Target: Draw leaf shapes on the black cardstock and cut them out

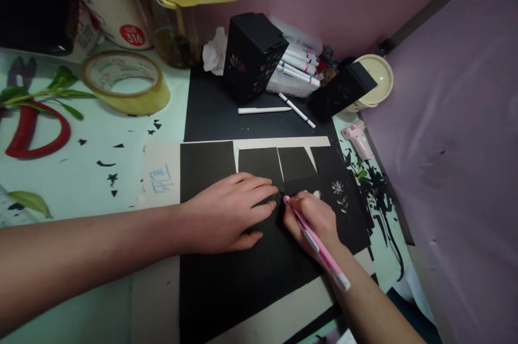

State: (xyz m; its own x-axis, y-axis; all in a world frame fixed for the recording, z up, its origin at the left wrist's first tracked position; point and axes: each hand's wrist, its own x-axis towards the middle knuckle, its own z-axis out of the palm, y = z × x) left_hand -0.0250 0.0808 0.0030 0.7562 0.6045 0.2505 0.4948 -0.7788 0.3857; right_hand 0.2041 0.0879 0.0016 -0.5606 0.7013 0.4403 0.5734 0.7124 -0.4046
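My left hand (234, 211) lies flat on a sheet of black paper (218, 290), fingers stretched to the right. A pink pen-shaped craft knife (319, 247) is pinched in my right hand (313, 220), its tip down on the paper just beyond my left fingertips. The tip itself is too small to make out. Flower and leaf cut-outs (339, 193) show pale in the paper right of my right hand. Along its far edge the sheet is slit into flaps. Under it lies a light board (157, 268) with blue writing on its left margin.
A tape roll (133, 101), red-handled scissors (38, 139) and a yellow-lidded bottle (174, 20) stand left. Behind are a black paper box (251, 58), another black paper piece (340, 90), white pens (263, 110) and a cream tub (380, 79). A pink glue gun (358, 139) and paper scraps (376, 193) lie right.
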